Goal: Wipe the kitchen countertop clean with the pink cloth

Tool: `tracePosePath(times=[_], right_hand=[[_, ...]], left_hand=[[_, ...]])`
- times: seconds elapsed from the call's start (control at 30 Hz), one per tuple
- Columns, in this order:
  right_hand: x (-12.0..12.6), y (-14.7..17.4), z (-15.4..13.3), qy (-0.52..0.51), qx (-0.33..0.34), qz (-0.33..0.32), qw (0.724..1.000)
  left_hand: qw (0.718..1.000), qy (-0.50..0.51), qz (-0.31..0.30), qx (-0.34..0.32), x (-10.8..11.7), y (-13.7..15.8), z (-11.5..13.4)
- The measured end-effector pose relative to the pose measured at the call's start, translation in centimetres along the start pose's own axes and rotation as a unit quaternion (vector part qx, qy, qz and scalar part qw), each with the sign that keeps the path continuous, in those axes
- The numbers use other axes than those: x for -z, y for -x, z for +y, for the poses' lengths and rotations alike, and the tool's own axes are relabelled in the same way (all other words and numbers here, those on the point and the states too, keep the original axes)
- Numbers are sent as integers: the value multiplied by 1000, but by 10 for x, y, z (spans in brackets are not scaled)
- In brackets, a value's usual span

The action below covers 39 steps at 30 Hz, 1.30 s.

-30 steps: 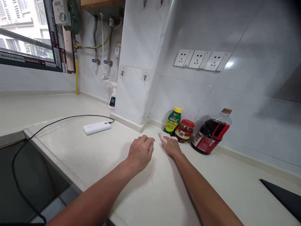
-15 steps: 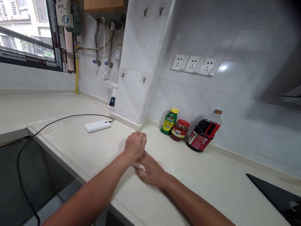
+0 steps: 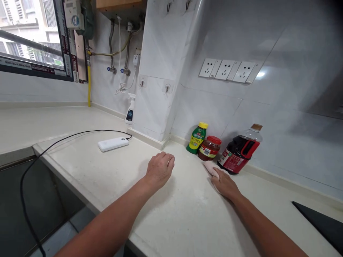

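Note:
My right hand (image 3: pixel 226 184) presses a pale pink cloth (image 3: pixel 211 167) onto the white countertop (image 3: pixel 182 221), its fingers closed over the fabric. The cloth's front end lies close to a red-lidded jar (image 3: pixel 209 148) and a large dark bottle (image 3: pixel 239 151) with a red handle. Away to the left, my left hand (image 3: pixel 160 169) is curled up above the counter, palm side down. Its inner side is turned from view, so whatever it may hold is hidden.
A green bottle with a yellow cap (image 3: pixel 197 138) stands beside the jar. On the left lie a white power bank (image 3: pixel 113 144) and its black cable (image 3: pixel 66 136). A spray bottle (image 3: pixel 130 110) is by the wall pillar; a black panel (image 3: pixel 321 223) is at right.
My right hand has moved with the cloth from beside my left hand, rightward and away toward the jar and dark bottle. My left hand has shifted slightly right, still curled.

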State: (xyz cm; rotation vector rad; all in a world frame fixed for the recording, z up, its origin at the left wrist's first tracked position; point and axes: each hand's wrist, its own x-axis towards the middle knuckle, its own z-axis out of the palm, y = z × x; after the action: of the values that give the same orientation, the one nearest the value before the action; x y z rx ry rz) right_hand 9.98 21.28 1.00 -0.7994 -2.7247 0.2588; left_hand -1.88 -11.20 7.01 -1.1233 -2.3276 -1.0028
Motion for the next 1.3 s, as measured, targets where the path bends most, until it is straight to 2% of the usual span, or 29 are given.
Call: tracePosePath(times=[0.07, 0.17, 0.23, 0.33, 0.43, 0.5, 0.53, 0.6, 0.67, 0.77, 0.87, 0.97, 1.03, 1.1, 1.17, 1.23, 1.3], right_hand=[[-7, -14, -26, 4, 3, 2, 1000], [-21, -8, -76, -5, 87, -15, 996], [-28, 17, -109, -17, 170, -31, 985], [-33, 77, -143, -39, 285, -50, 956], [-29, 134, -152, -91, 388, -56, 915], [-24, 151, -139, -119, 410, -60, 902], [-21, 152, -128, -122, 394, -62, 909], [-13, 142, -94, -109, 311, -49, 943], [-2, 126, -49, -85, 195, -17, 977], [19, 122, 28, -60, 49, 33, 996], [40, 155, 102, -37, -65, 65, 995], [51, 213, 161, -11, -119, 89, 989], [54, 253, 187, 7, -151, 100, 983], [55, 283, 199, 23, -182, 107, 977], [56, 296, 196, 46, -210, 111, 970], [57, 293, 175, 72, -221, 110, 967], [55, 276, 135, 78, -201, 107, 971]], left_hand=[[1000, -3, -3, 3, 0, -1, 1], [1000, -1, -11, 7, -1, -2, 1], [1000, 0, -18, 13, -2, -2, 0], [999, 0, -30, 27, -5, -2, -4], [998, -1, -44, 37, -7, -2, -8], [998, -2, -53, 41, -7, -2, -11], [997, -2, -57, 43, -7, -2, -13], [997, -4, -68, 48, -7, -3, -15], [995, -4, -80, 52, -7, -3, -16], [994, -3, -100, 53, -6, -3, -17], [992, -1, -117, 49, -6, -3, -16], [990, 4, -132, 42, -5, -2, -14], [989, 7, -141, 34, -5, -1, -11], [988, 10, -151, 23, -6, 0, -8], [987, 10, -161, 12, -8, 1, -5], [986, 9, -169, 3, -11, 1, -3], [984, 7, -175, -3, -13, 1, -2]])
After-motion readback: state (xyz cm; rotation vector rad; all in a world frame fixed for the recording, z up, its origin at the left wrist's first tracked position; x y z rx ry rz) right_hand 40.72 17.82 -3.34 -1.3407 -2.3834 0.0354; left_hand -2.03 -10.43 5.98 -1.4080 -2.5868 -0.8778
